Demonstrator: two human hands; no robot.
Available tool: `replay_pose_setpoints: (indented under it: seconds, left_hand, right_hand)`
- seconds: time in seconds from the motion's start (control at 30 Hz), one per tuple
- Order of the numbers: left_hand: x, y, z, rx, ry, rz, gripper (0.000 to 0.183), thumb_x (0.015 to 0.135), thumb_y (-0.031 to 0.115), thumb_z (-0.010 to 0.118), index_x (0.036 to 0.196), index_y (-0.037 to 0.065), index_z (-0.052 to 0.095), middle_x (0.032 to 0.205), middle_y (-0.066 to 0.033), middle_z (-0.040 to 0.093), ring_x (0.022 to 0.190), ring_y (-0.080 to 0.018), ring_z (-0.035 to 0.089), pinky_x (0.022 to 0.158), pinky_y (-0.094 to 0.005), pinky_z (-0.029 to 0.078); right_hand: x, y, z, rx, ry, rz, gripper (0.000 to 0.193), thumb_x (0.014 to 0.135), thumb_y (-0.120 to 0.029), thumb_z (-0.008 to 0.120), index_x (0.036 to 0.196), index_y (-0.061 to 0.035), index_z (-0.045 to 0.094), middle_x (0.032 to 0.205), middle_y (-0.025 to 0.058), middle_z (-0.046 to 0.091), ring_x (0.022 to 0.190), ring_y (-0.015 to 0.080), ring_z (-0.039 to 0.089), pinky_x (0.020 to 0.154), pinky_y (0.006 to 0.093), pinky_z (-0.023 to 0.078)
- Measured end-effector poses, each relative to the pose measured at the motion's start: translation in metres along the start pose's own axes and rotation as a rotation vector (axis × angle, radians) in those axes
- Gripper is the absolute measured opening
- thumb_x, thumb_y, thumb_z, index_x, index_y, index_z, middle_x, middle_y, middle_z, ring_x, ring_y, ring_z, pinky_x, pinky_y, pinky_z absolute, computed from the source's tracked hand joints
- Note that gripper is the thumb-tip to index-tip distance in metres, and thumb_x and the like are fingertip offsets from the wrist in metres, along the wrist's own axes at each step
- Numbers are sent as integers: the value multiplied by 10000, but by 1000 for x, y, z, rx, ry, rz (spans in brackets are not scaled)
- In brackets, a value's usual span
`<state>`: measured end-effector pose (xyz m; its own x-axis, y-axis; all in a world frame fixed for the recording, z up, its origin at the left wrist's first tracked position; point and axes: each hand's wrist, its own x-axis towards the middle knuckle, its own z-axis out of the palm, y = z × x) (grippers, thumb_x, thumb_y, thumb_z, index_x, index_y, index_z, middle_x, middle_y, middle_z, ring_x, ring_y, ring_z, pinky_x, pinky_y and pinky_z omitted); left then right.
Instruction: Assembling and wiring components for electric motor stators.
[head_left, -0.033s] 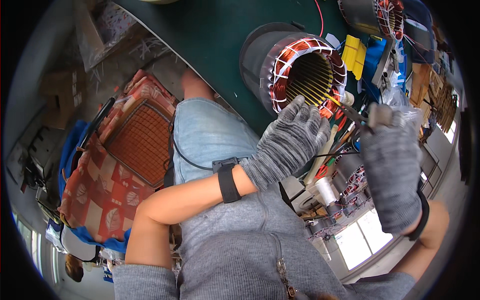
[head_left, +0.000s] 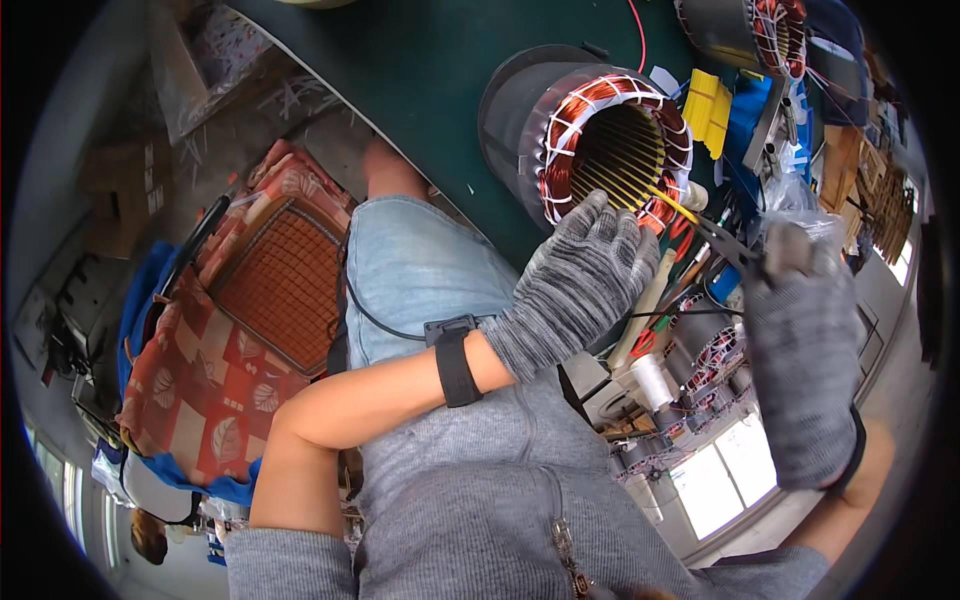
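The motor stator (head_left: 590, 135) lies on its side on the green bench (head_left: 400, 70), just beyond the fingertips of the left hand (head_left: 575, 285); its open bore faces the person, ringed by copper windings (head_left: 570, 120) laced with white tie cord; the dark steel shell around them looks heavy and rigid, so I judge it rolls rather than lifts easily, and the shell is the safe place to grip; the enamelled wire and lacing at the end look easily nicked or bent, better steadied with flat fingers than pinched; the left hand, in a grey knit glove, is spread with fingers extended against the near rim of the winding, grasping nothing; the right hand (head_left: 800, 370), gloved alike, is closed around the handles of thin pliers (head_left: 725, 245) whose tips point toward the winding's lower edge, beside yellow slot strips and coloured leads (head_left: 680, 225); between the two hands sit a white spool of cord (head_left: 652, 380) and smaller wound cores (head_left: 705, 350); beyond the right hand lie a second stator (head_left: 745, 30) and yellow parts (head_left: 708, 105); left of the left forearm stands a chair with a patterned cushion (head_left: 230, 330)
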<state>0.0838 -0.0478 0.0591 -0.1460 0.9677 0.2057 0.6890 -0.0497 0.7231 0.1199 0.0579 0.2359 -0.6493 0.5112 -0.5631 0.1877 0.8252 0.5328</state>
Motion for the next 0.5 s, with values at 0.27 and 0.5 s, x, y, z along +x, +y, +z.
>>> replay_pose_setpoints:
  seconds: [0.27, 0.5]
  left_hand:
    - [7, -8, -3, 71, 6, -186, 503, 754, 138, 529, 1241, 24, 482, 911, -115, 581, 843, -254, 555, 848, -412, 408]
    - [35, -7, -4, 10, 76, -95, 337, 725, 168, 564, 1035, 37, 584, 825, -91, 580, 730, -245, 564, 634, -388, 435]
  right_hand:
    - [-29, 31, 66, 444, 98, -69, 314, 783, 13, 580, 1092, 8, 522, 1080, 184, 538, 970, 305, 554, 861, 349, 443]
    - [-46, -76, 248, 1065, 310, 251, 138, 812, -80, 535, 926, -10, 564, 1010, 197, 540, 1017, 381, 484, 884, 438, 385]
